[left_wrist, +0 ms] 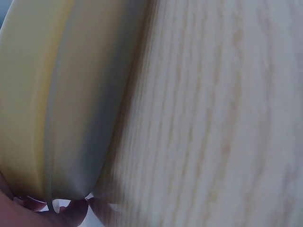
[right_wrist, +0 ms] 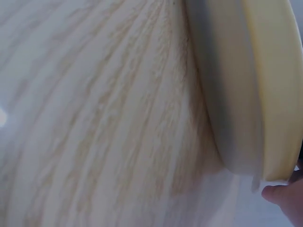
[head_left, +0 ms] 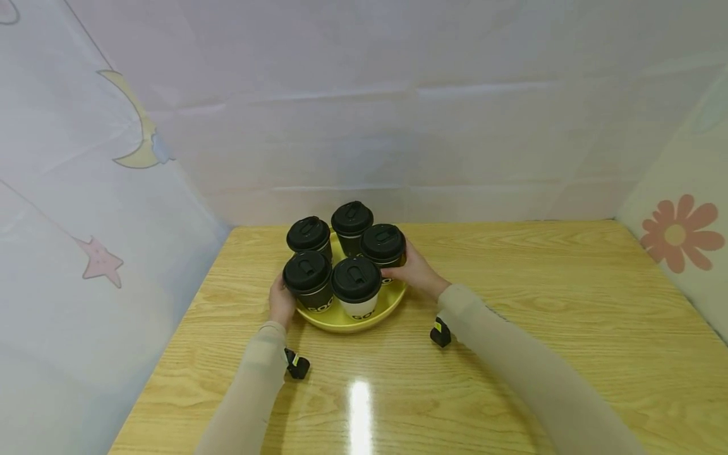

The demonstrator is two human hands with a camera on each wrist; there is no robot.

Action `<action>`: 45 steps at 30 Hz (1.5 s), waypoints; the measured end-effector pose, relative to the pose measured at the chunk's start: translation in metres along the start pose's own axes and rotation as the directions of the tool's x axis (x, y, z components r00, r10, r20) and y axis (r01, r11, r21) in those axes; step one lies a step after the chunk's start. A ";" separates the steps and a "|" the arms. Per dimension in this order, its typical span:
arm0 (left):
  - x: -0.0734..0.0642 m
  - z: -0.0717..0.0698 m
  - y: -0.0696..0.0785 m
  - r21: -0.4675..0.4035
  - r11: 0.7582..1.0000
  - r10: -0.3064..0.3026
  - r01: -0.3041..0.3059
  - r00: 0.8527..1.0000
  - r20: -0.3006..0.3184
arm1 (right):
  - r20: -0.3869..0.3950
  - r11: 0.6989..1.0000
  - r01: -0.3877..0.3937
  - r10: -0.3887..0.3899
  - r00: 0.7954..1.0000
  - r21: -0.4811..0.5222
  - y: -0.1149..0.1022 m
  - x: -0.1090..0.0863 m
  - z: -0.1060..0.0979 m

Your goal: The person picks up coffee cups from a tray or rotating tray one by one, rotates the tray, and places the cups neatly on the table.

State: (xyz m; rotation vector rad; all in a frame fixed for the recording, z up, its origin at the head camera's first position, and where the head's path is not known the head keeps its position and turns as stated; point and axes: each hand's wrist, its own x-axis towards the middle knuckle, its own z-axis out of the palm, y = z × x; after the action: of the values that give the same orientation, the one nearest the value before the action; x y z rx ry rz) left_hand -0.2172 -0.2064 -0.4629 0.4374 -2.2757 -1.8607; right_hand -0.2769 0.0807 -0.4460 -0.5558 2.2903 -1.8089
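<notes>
A round yellow tray with a raised rim stands on the wooden table, carrying several paper cups with black lids. Near its front are a dark cup and a white cup. Behind them sit more dark cups, among them the back right one. At the tray's left edge my left hand grips the rim, its fingers curled around the edge in the left wrist view. My right hand holds the right rim, thumb beside the back right cup. Cups and tray partly hide the fingers of both hands.
The wooden table extends to the right and toward the front. A pale cloth wall rises behind the tray. Printed cloth walls stand at the left and right, and a bright reflection lies on the tabletop.
</notes>
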 end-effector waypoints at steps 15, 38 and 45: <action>-0.001 0.001 0.000 -0.014 1.000 0.005 -0.005 1.000 0.001 | -0.066 0.999 -0.031 0.032 0.997 0.030 -0.002 -0.002 0.002; -0.002 0.000 0.000 0.016 1.000 0.012 -0.012 1.000 -0.001 | -0.092 0.985 0.092 -0.079 0.993 0.145 -0.039 -0.021 -0.033; -0.002 -0.001 0.001 0.010 1.000 0.021 -0.021 1.000 -0.003 | -0.097 0.982 0.125 -0.112 0.989 0.142 -0.040 -0.028 -0.049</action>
State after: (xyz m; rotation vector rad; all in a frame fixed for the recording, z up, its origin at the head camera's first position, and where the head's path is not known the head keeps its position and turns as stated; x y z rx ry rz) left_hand -0.2151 -0.2060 -0.4621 0.4158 -2.2795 -1.8390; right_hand -0.2615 0.1283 -0.3977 -0.6114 2.1958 -2.0788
